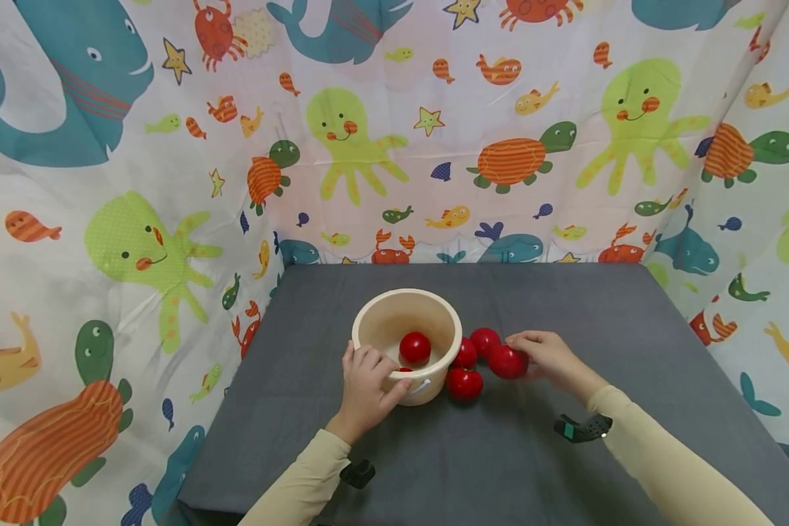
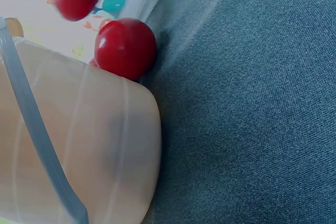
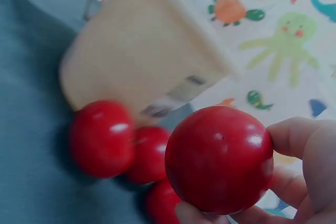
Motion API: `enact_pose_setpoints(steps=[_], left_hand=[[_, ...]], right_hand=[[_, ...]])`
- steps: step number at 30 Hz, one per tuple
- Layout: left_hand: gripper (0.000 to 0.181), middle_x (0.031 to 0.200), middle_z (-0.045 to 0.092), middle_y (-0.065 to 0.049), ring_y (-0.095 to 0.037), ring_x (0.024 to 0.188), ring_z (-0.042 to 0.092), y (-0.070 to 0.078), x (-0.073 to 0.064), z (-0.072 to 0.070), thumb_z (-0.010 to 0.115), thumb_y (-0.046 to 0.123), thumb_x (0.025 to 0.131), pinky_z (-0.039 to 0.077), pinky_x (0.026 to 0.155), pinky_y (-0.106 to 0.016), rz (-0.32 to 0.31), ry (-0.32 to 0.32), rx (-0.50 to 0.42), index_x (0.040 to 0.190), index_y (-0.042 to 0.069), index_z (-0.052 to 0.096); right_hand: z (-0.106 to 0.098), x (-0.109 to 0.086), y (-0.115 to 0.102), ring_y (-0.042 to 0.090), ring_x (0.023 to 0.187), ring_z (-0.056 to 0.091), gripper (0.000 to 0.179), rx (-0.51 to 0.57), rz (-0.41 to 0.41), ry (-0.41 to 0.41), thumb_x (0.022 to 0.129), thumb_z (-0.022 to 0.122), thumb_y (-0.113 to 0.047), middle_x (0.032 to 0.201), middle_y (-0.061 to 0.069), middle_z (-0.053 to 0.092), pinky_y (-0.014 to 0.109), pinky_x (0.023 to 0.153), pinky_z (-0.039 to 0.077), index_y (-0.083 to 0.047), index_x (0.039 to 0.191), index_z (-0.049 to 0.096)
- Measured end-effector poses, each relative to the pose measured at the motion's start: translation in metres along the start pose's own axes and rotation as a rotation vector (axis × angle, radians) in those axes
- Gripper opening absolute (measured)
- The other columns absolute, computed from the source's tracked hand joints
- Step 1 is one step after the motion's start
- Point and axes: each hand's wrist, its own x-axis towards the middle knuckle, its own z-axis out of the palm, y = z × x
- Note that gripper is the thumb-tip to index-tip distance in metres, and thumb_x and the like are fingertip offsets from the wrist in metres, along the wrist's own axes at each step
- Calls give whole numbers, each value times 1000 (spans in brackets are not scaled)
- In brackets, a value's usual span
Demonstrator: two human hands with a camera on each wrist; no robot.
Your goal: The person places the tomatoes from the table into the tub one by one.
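Note:
A cream plastic bucket point(image 1: 394, 296) stands upright on the dark cloth-covered table, its grey handle point(image 2: 39, 129) hanging down the side. My left hand point(image 1: 368, 383) grips the near left part of its rim. Inside the bucket lies a glossy red ball point(image 1: 415, 348), and a sliver of more red shows behind the near rim. To the bucket's right, my right hand point(image 1: 552, 358) holds another smooth red ball point(image 3: 219, 160) between fingers and thumb, above the table. Beside the bucket rest three more red balls, the nearest ball point(image 1: 464, 383) close to its wall.
The grey table point(image 1: 565, 307) extends around the bucket to both sides and in front. A white curtain point(image 1: 394, 183) printed with sea animals hangs along the back, left and right. Dark bands point(image 1: 581, 429) sit on both wrists.

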Motion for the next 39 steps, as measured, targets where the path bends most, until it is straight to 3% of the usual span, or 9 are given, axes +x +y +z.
enact_pose_setpoints(steps=[9, 18, 28, 39], left_hand=[[51, 88, 60, -1, -26, 99, 55, 1, 0, 0, 44, 62, 101, 30, 104, -80, 1, 3, -7, 84, 19, 65], [53, 87, 60, -1, -26, 99, 55, -1, -3, 1, 43, 64, 100, 29, 104, -79, -8, 6, -13, 84, 18, 65], [48, 89, 61, -1, -25, 100, 55, 0, 0, 2, 48, 59, 99, 29, 105, -79, -2, 6, -29, 86, 18, 67], [47, 89, 61, -1, -25, 101, 55, 0, 0, 1, 47, 60, 100, 30, 106, -79, -18, -16, -17, 87, 20, 68]], right_hand=[[-11, 13, -75, 32, 114, 60, 50, -34, -89, 66, 105, 54, -30, 147, 28, 50, 46, 89, 60, 2, 144, 51], [16, 30, -124, 36, 121, 59, 45, -43, -118, 68, 104, 57, -29, 143, 24, 55, 47, 90, 59, -2, 140, 56], [59, 42, -149, 35, 115, 63, 39, -50, -151, 57, 101, 60, -28, 135, 22, 62, 50, 88, 60, -4, 132, 63], [99, 52, -139, 30, 108, 66, 37, -97, -153, 12, 99, 63, -31, 127, 17, 68, 45, 85, 62, -9, 128, 67]])
